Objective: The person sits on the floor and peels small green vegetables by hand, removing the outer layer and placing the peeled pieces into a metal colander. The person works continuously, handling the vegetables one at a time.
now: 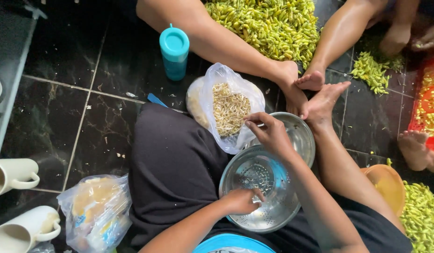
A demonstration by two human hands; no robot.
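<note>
1. My left hand [242, 201] rests on the near rim of the metal colander [261, 187]. Its fingers are curled together and pinching something small, too small for me to identify.
2. My right hand [268, 133] reaches across to the open clear plastic bag [228, 110]. Thumb and forefinger are pressed together at the bag's mouth, pinching what looks like a sprout or two; the other fingers are loosely curled.
3. The bag lies on the floor just beyond my knee and holds a heap of pale bean sprouts [230, 108]. The colander sits in my lap with a few sprouts on its perforated bottom.
4. A plain steel bowl [301, 138] sits just behind the colander, partly under my right wrist.
5. A teal lidded tumbler [174, 52] stands on the dark tiled floor [62, 107], beyond the bag.
6. Another person's bare legs stretch in from the top, their feet [315, 89] close to the steel bowl.
7. A large pile of green chillies [268, 26] lies between those legs, with smaller piles at right.
8. At left I see two cream mugs [15, 173] and a crumpled plastic bag of food [97, 211].
9. An orange bowl [389, 185] sits by my right leg.
</note>
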